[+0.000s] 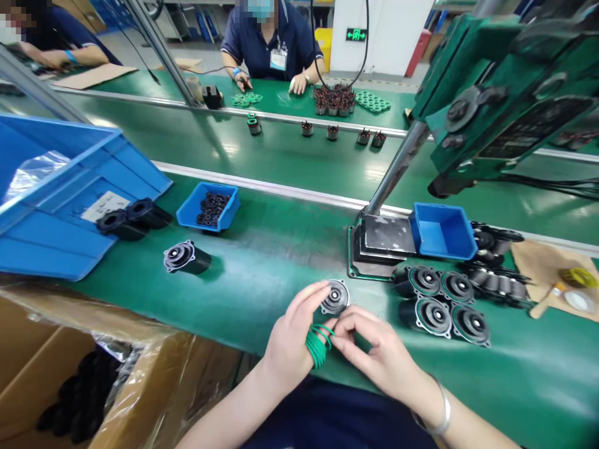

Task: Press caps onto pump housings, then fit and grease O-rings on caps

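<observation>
My left hand [292,333] pinches a black motor housing [335,297] by its flanged end, just above the green table. Several green rubber rings [317,346] are looped over that hand's thumb. My right hand [374,352] is closed in a pinch on one green ring at the stack, right below the housing. A silver bracelet sits on my right wrist.
Several housings with green rings [442,305] stand right of my hands. A lone housing [185,257] lies left. Small blue bins [209,207] [443,231], a big blue crate [56,187], a green press [505,93] on its base [381,240], and a cardboard box [84,374] surround. Two people work across the conveyor.
</observation>
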Motion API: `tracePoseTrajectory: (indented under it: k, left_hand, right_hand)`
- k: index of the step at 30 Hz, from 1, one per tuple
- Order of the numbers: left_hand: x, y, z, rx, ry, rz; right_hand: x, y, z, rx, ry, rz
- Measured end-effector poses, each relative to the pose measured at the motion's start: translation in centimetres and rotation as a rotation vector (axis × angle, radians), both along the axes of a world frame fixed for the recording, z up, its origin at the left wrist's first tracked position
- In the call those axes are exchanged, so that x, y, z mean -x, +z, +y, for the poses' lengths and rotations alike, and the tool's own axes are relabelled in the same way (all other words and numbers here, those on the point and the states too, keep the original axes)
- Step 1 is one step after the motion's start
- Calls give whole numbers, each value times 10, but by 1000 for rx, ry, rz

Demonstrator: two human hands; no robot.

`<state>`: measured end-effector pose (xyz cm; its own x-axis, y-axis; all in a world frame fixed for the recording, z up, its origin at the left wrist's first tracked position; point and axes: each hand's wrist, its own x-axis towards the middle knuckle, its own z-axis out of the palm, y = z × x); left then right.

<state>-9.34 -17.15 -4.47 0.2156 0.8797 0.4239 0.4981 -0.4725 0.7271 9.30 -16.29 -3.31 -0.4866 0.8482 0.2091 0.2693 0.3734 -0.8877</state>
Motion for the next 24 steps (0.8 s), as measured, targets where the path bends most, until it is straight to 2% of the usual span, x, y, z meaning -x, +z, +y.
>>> tracePoseTrajectory:
  k: [4, 6, 8, 11, 15, 17, 20, 24]
  left_hand:
    - [12, 1, -2, 52, -167, -122]
    - [20, 1, 0, 128, -135, -248]
    - [27, -1, 6, 166, -29, -352]
    - [31, -8, 21, 118, 55, -323]
    - [24, -17, 36, 46, -74, -212]
    - [20, -17, 39, -20, -109, -164]
    - [18, -14, 39, -129, -93, -113]
    - [21, -14, 40, -161, -67, -105]
  right_hand:
    - [-11, 8, 13, -75, -115, 19]
    - [-17, 10, 23, -154, -214, 1]
    - [-20, 10, 35, -278, -260, -54]
    - [-22, 4, 48, -447, -158, -210]
    - [-22, -3, 51, -562, -69, -373]
    - [-24, -1, 49, -610, -80, -375]
    - [-25, 4, 46, -708, -93, -329]
    - [-24, 3, 50, -727, -52, -397]
